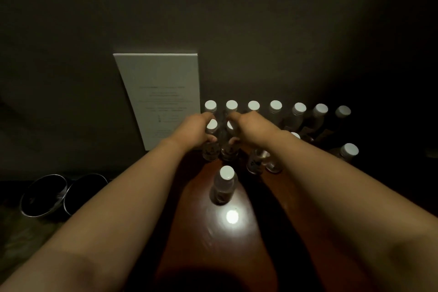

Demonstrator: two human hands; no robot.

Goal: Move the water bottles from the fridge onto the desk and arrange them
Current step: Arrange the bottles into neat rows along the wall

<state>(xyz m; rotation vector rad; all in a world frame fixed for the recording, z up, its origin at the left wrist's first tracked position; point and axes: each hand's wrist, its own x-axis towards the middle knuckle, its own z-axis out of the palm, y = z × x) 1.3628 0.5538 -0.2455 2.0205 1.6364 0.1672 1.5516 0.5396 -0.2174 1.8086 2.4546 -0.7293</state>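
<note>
7 white-capped bottles [275, 108] stand in a back row vs the wall, so the arranging looks well underway. Left hand [193, 131] curls round a 2nd-row bottle [211, 142]; right hand [248, 127] grips its neighbour [229, 147], prob. squaring both up behind the row. 1 lone bottle [225, 185] waits nearer on the desk [213, 244], w/ a lamp glare beside it. More bottles sit under the right forearm, 1 far right [348, 152]. A leaning white card [161, 97] crowds the left end; 2 dark bowls [64, 193] lie well apart, lower left.
</note>
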